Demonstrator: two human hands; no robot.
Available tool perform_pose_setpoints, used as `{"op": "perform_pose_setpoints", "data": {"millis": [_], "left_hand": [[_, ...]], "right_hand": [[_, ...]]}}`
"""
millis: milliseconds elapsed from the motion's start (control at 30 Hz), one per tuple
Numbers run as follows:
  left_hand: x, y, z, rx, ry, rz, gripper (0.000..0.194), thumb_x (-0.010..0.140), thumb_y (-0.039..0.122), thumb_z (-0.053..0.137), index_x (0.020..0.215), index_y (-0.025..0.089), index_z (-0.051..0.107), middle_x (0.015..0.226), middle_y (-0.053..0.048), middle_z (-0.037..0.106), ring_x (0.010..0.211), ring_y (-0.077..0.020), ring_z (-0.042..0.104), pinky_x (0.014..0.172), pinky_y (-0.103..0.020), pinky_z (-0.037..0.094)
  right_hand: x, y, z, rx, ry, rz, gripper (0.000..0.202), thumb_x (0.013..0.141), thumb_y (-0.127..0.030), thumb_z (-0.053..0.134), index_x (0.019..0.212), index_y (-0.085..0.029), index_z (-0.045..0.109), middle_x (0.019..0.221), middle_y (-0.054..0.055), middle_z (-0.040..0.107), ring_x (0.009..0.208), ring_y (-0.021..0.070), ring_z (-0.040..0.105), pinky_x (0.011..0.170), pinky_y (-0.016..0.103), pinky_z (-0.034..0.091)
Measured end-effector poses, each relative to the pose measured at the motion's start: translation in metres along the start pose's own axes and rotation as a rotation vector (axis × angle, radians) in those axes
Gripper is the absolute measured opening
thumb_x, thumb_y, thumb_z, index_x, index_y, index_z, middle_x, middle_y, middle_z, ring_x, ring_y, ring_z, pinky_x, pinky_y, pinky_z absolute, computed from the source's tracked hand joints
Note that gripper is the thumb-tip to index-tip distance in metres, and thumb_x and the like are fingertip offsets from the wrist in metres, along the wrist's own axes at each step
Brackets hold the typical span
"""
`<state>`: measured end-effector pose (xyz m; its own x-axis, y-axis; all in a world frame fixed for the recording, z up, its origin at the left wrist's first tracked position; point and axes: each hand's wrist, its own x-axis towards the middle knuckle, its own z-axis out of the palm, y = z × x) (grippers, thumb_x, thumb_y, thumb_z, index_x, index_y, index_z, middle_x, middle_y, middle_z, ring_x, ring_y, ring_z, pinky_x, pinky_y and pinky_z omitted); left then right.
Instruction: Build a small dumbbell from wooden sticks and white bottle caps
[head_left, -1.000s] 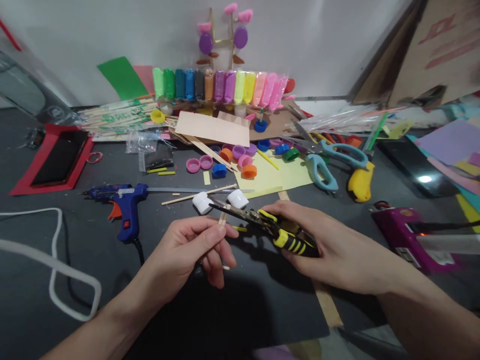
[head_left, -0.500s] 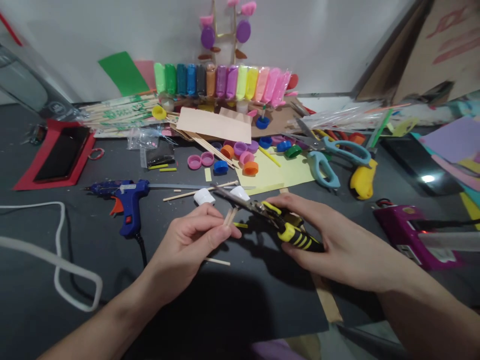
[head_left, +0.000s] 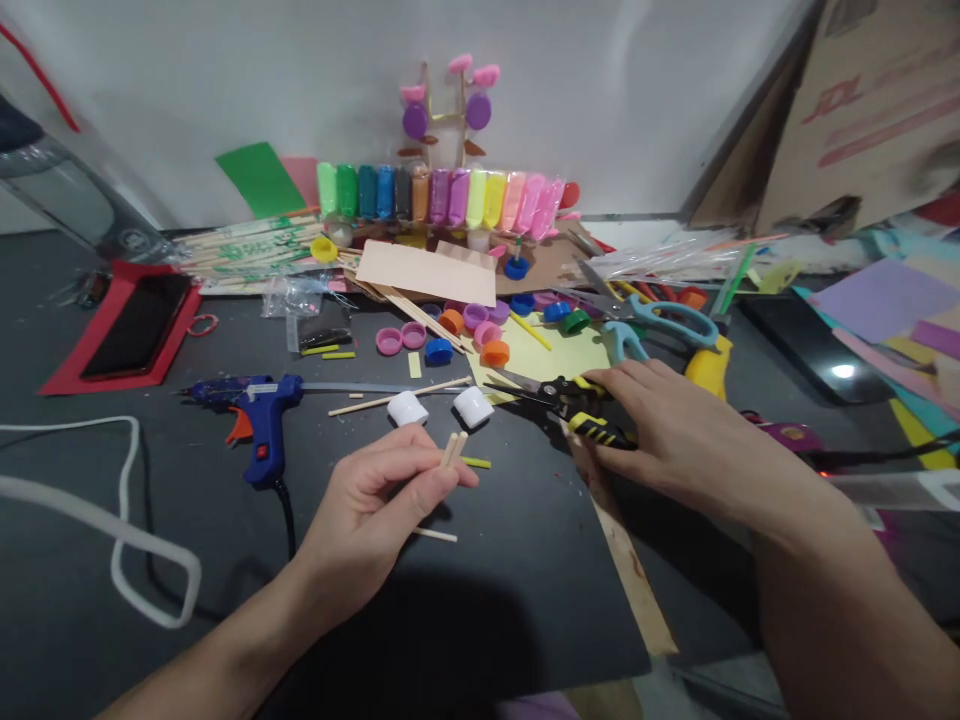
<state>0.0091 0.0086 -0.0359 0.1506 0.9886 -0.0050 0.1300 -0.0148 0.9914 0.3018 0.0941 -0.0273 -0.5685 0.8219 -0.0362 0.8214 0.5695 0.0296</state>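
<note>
Two short wooden sticks (head_left: 454,449) are pinched upright between the thumb and fingers of my left hand (head_left: 394,490), near the middle of the dark table. My right hand (head_left: 660,430) is wrapped round the black and yellow handles of a pair of scissors (head_left: 592,415), whose blades point left, apart from the sticks. Two white caps (head_left: 472,408) lie just beyond my left hand. A thin wooden stick (head_left: 397,396) rests behind them, and another stick piece (head_left: 436,535) lies beside my left hand.
A blue glue gun (head_left: 262,420) with its cord lies at the left, near a white cable (head_left: 124,510). Coloured bottle caps (head_left: 439,350), light-blue scissors (head_left: 675,320) and clay packs (head_left: 439,195) stand farther back. A wooden strip (head_left: 626,550) lies at the right.
My right hand has moved right and slightly up with the black and yellow scissors, away from the sticks. My left hand still pinches the sticks, and the view has tilted slightly.
</note>
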Motion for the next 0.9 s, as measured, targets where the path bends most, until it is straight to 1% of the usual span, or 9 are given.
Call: {"op": "perform_pose_setpoints", "data": {"millis": [100, 200, 300, 367, 433, 500, 600, 733, 900], "left_hand": [[0.000, 0.000, 0.000, -0.003, -0.003, 0.006, 0.020, 0.093, 0.028, 0.062, 0.085, 0.031, 0.079, 0.076, 0.003, 0.060, 0.074, -0.0111, 0.053, 0.067, -0.023, 0.040], [0.000, 0.001, 0.001, 0.013, 0.002, 0.016, 0.020, 0.093, 0.027, 0.061, 0.085, 0.031, 0.079, 0.075, 0.003, 0.059, 0.072, -0.0103, 0.053, 0.065, -0.022, 0.039], [-0.002, 0.003, 0.003, 0.040, 0.001, 0.027, 0.020, 0.093, 0.026, 0.061, 0.085, 0.030, 0.079, 0.074, 0.003, 0.058, 0.069, -0.0090, 0.053, 0.063, -0.021, 0.039], [-0.003, 0.004, 0.004, 0.057, -0.017, 0.027, 0.020, 0.093, 0.025, 0.061, 0.085, 0.029, 0.079, 0.074, 0.003, 0.058, 0.068, -0.0083, 0.053, 0.062, -0.020, 0.039], [-0.004, 0.005, 0.006, 0.072, -0.055, 0.022, 0.021, 0.093, 0.025, 0.060, 0.084, 0.027, 0.079, 0.074, 0.003, 0.059, 0.067, -0.0082, 0.054, 0.062, -0.020, 0.039], [-0.004, 0.006, 0.009, 0.085, -0.110, 0.020, 0.022, 0.093, 0.025, 0.060, 0.082, 0.024, 0.078, 0.073, 0.002, 0.060, 0.067, -0.0087, 0.055, 0.061, -0.020, 0.040], [-0.003, 0.006, 0.012, 0.106, -0.192, 0.022, 0.023, 0.093, 0.026, 0.060, 0.079, 0.021, 0.078, 0.072, 0.001, 0.062, 0.068, -0.0101, 0.057, 0.063, -0.021, 0.041], [-0.002, 0.006, 0.015, 0.113, -0.209, 0.042, 0.025, 0.093, 0.025, 0.061, 0.074, 0.019, 0.076, 0.070, 0.000, 0.062, 0.067, -0.0102, 0.056, 0.063, -0.021, 0.041], [-0.001, 0.005, 0.015, 0.125, -0.217, 0.034, 0.024, 0.093, 0.025, 0.060, 0.075, 0.020, 0.075, 0.069, 0.002, 0.060, 0.066, -0.0098, 0.053, 0.063, -0.021, 0.039]], "right_hand": [[0.001, 0.006, 0.007, -0.028, -0.045, 0.022, 0.055, 0.084, -0.040, 0.063, 0.124, -0.003, 0.059, 0.105, 0.019, 0.064, 0.099, 0.0359, 0.059, 0.085, 0.047, 0.051], [0.004, 0.008, 0.010, -0.031, -0.051, 0.026, 0.062, 0.086, -0.051, 0.065, 0.124, -0.003, 0.060, 0.107, 0.020, 0.064, 0.100, 0.0370, 0.059, 0.086, 0.049, 0.052], [0.005, -0.005, 0.001, 0.045, 0.072, 0.030, 0.055, 0.089, -0.048, 0.065, 0.124, -0.007, 0.063, 0.118, 0.022, 0.063, 0.107, 0.0388, 0.059, 0.092, 0.052, 0.050], [0.006, -0.024, -0.012, 0.271, 0.219, 0.039, 0.036, 0.095, -0.039, 0.060, 0.117, -0.013, 0.067, 0.115, 0.017, 0.066, 0.105, 0.0332, 0.062, 0.092, 0.047, 0.050], [0.008, -0.048, -0.024, 0.701, 0.257, -0.018, 0.020, 0.096, -0.036, 0.062, 0.100, -0.018, 0.072, 0.094, 0.007, 0.070, 0.085, 0.0217, 0.066, 0.077, 0.033, 0.053], [0.010, -0.071, -0.031, 1.078, 0.152, -0.086, 0.017, 0.092, -0.033, 0.069, 0.099, -0.019, 0.073, 0.084, 0.003, 0.070, 0.072, 0.0153, 0.065, 0.066, 0.026, 0.053], [0.014, -0.090, -0.031, 1.424, 0.040, -0.129, 0.015, 0.090, -0.030, 0.071, 0.088, -0.016, 0.073, 0.075, 0.001, 0.069, 0.060, 0.0112, 0.062, 0.056, 0.022, 0.051], [0.015, -0.090, -0.024, 1.466, 0.015, -0.175, 0.010, 0.090, -0.023, 0.071, 0.085, -0.015, 0.072, 0.071, 0.002, 0.069, 0.062, 0.0115, 0.063, 0.059, 0.022, 0.052], [0.014, -0.089, -0.024, 1.451, -0.009, -0.119, 0.010, 0.091, -0.022, 0.069, 0.083, -0.015, 0.069, 0.069, 0.000, 0.068, 0.060, 0.0111, 0.062, 0.056, 0.021, 0.050]]}}
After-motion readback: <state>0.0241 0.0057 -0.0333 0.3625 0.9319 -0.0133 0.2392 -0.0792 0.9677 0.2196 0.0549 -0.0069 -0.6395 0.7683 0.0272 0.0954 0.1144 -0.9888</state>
